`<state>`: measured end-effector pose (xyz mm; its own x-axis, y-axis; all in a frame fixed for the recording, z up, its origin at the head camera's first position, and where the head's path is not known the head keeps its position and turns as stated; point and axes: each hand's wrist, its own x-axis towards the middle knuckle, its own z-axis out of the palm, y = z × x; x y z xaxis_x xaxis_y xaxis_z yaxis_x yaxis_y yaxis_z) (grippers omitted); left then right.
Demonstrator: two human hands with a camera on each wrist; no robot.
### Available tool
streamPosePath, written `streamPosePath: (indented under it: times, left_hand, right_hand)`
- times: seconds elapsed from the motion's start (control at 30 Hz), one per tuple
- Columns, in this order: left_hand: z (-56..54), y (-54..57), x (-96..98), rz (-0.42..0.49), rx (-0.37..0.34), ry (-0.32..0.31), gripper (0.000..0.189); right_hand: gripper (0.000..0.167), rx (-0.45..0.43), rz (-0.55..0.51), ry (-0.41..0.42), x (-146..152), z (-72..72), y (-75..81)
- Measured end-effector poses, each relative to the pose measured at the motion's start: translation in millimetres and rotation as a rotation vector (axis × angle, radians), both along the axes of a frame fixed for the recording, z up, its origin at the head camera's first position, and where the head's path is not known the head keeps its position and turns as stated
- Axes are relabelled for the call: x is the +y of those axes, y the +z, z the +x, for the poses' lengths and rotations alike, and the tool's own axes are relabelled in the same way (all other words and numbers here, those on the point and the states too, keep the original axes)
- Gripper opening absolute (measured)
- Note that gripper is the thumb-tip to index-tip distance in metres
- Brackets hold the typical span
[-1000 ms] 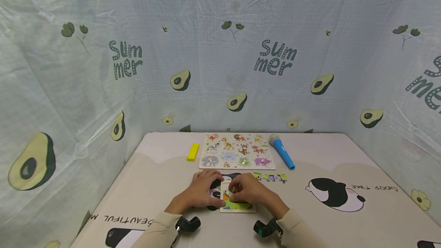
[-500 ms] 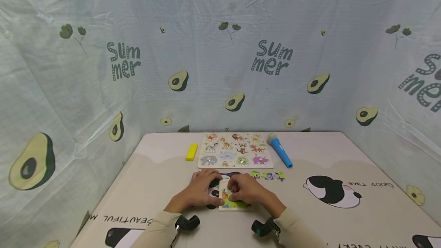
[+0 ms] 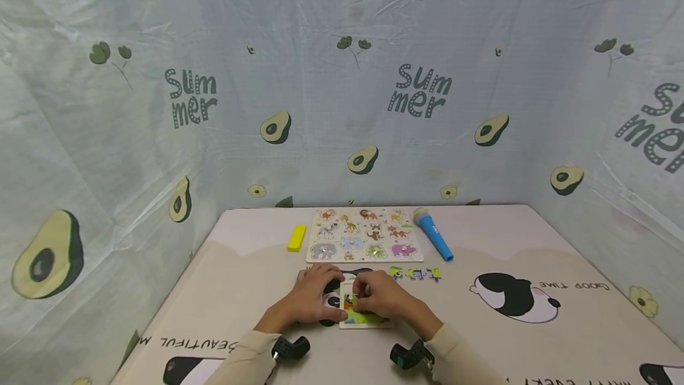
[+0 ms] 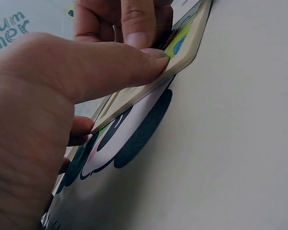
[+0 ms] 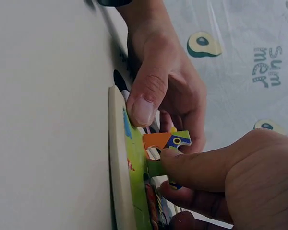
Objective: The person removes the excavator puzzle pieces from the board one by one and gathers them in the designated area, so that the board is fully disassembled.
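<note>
A small wooden puzzle tray [image 3: 366, 325] with a pale rim and a bright green picture lies between the hands. My left hand [image 3: 312, 296] grips its left side; the thumb [image 4: 144, 67] lies over the rim while other fingers reach the far side. With thumb and fingertips my right hand [image 3: 387, 294] pinches a jigsaw piece [image 5: 158, 139], orange, green and blue with a ringed yellow dot. This piece is tilted up over the tray's picture, its lower edge close to or touching it. The right hand hides much of the tray in the head view.
Several loose jigsaw pieces [image 3: 415, 274] lie in a row just beyond the right hand. Farther back are an animal peg puzzle board [image 3: 365, 235], a yellow block [image 3: 296, 238] at its left and a blue toy microphone [image 3: 434, 235] at its right. Printed fabric [image 3: 331, 94] encloses the table.
The piece under my right fingertips now tilts up, showing more orange. My left hand stays on the tray's side. The head view has shifted slightly.
</note>
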<state>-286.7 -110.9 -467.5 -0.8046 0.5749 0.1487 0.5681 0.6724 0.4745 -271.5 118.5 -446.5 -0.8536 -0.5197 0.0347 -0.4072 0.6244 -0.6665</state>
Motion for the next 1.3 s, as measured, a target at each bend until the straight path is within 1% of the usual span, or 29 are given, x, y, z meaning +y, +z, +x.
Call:
streamPosePath:
  times: [0.17,0.3,0.47,0.57,0.63,0.77,0.9,1.03,1.1,1.3]
  left_hand:
    - [-1.6,1.0,0.9,-0.005,0.015,-0.002,0.074]
    - [-2.5,2.6,1.9,-0.01,0.021,0.002,0.074]
    - [-2.9,3.8,2.5,-0.009,0.015,0.004,0.074]
    - [-2.9,4.5,2.1,-0.003,0.019,0.002,0.074]
    - [-2.8,4.5,1.7,-0.002,0.024,0.002,0.074]
    - [-2.8,3.3,1.7,-0.008,0.033,0.001,0.074]
    - [-2.7,0.7,2.4,-0.012,0.034,-0.003,0.073]
    - [-3.1,-1.1,2.6,-0.014,0.041,0.0,0.073]
    - [-3.3,-1.1,2.4,-0.01,0.045,0.003,0.074]
    - [-1.7,-0.9,1.7,-0.007,0.028,0.007,0.074]
  right_hand:
    - [0.012,-0.011,-0.073,0.019,3.3,-3.9,1.8]
    - [0.008,-0.013,-0.11,0.021,7.7,-6.1,6.0]
    - [0.004,-0.019,-0.153,-0.009,18.4,-9.5,14.9]
    - [0.005,-0.025,-0.181,-0.03,27.6,-12.4,21.1]
    - [0.006,-0.036,-0.194,-0.051,34.9,-14.3,24.4]
    - [0.007,-0.025,-0.216,-0.103,52.5,-17.6,27.5]
    - [0.008,-0.026,-0.226,-0.141,70.4,-17.6,24.6]
    - [0.008,-0.045,-0.206,-0.17,84.0,-17.8,18.1]
    - [0.007,-0.045,-0.19,-0.187,88.2,-19.0,15.0]
    - [0.008,-0.059,-0.146,-0.214,94.1,-19.5,6.9]
